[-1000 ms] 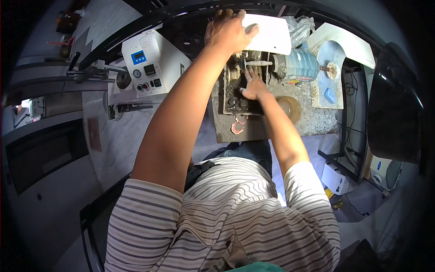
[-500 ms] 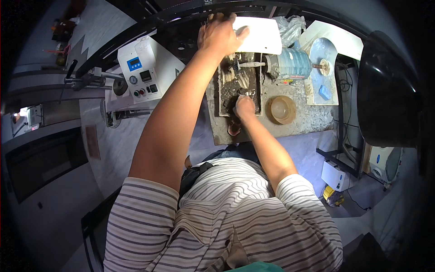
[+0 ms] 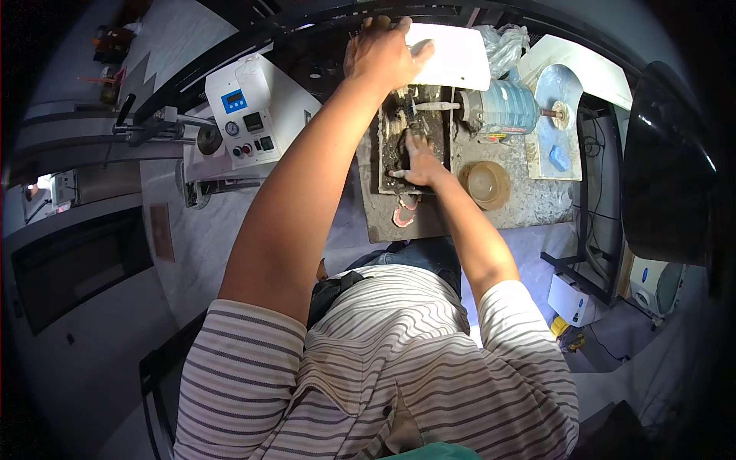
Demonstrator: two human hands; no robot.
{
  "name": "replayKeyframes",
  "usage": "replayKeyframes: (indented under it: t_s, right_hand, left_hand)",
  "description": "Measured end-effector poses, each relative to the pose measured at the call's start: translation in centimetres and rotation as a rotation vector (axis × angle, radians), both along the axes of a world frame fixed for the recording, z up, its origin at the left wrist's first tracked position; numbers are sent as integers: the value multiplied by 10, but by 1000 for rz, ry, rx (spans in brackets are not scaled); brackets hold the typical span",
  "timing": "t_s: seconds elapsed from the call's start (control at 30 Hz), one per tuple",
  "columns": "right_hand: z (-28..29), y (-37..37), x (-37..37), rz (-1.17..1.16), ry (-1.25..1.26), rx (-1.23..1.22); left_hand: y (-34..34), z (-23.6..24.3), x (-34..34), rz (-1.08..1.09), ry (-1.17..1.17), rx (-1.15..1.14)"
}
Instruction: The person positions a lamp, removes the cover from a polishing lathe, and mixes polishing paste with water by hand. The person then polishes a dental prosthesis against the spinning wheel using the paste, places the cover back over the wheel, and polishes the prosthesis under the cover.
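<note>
My left hand [image 3: 381, 55] reaches far forward and grips the left part of a white panel [image 3: 452, 57], fingers over its far edge and thumb lying across its face. Below that panel sits a long, grimy tray [image 3: 381, 157] holding dark, wet-looking grit. My right hand [image 3: 422, 162] is inside the tray with thumb and fingers apart, pressed to the muck, holding nothing I can see. Just beyond its fingertips is a bristle brush wheel [image 3: 411, 107] on the pale spindle [image 3: 437, 106] of a blue motor [image 3: 506, 107]. A pink denture piece [image 3: 405, 211] lies at the bench's near edge.
Right of the tray stands a round tan bowl [image 3: 485, 185] with cloudy liquid. Farther right, a white tray [image 3: 569, 165] holds a blue block [image 3: 559, 158]. A white control machine [image 3: 253, 115] stands left. A large dark shield [image 3: 665, 161] hangs at right.
My right hand has gone from a closed fist to spread fingers and moved slightly farther into the tray. The denture piece shows more fully. My left hand keeps its hold on the panel.
</note>
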State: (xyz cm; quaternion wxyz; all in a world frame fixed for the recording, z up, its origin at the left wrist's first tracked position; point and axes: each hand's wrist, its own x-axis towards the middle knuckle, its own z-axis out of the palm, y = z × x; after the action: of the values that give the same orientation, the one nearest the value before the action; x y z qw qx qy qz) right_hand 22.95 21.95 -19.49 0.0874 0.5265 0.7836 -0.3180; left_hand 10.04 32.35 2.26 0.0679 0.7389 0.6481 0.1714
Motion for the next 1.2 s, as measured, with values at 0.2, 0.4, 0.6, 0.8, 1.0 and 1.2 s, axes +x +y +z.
replayKeyframes:
  t_s: [0.2, 0.4, 0.6, 0.8, 1.0, 1.2]
  right_hand:
    - [0, -19, -8, 413, -53, 243]
    - [50, 9, -1, -3, -64, 21]
    - [-15, 18, -15, 72, 88, 112]
    - [20, -39, -18, 355, -112, 40]
    - [15, -56, -9, -137, -3, 458]
    - [-30, -54, -32, -463, -234, 275]
  left_hand:
    - [-2, 1, -6, 4, -28, 5]
    - [0, -13, -9, 46, -26, 97]
    - [2, -5, -1, -26, -83, 75]
    - [3, -12, -7, -6, -61, 128]
    - [-1, -10, -6, 12, -59, 111]
    - [0, -6, -3, 0, -37, 91]
